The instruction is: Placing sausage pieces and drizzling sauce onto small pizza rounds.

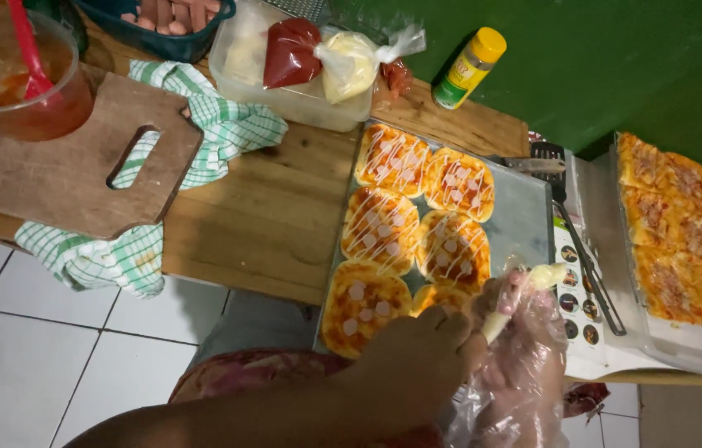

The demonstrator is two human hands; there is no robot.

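I see the left hand point(421, 353) reaching in from the lower edge, forearm angled up to the right, knuckles toward me, its fingers curled shut around the narrow neck of a clear plastic piping bag point(517, 303). The right hand point(525, 365) sits just beside it, wrapped in a loose transparent glove and cupped under the bag; I cannot tell whether its fingers actually grip, since the crumpled film blurs them.

The piping bag holds a pale cream sauce, bunched at its upper end, and it hangs over the near right corner of a metal baking tray point(525, 211) that rests on the wooden table point(268, 224).

On the tray I count six small round pizzas point(384, 228), in two columns of three. Four carry white zigzag lines of sauce; the near-left one shows only pale sausage slices; the sixth is half hidden by the left hand.

To the right, a second tray of baked pizza pieces point(683, 224) lies near a pair of metal tongs point(579, 249). Further back I see one yellow-capped bottle point(469, 68), one red sauce bag point(290, 51), one yellow sauce bag point(351, 62), one checked green cloth point(218, 124) and one wooden cutting board point(60, 166).
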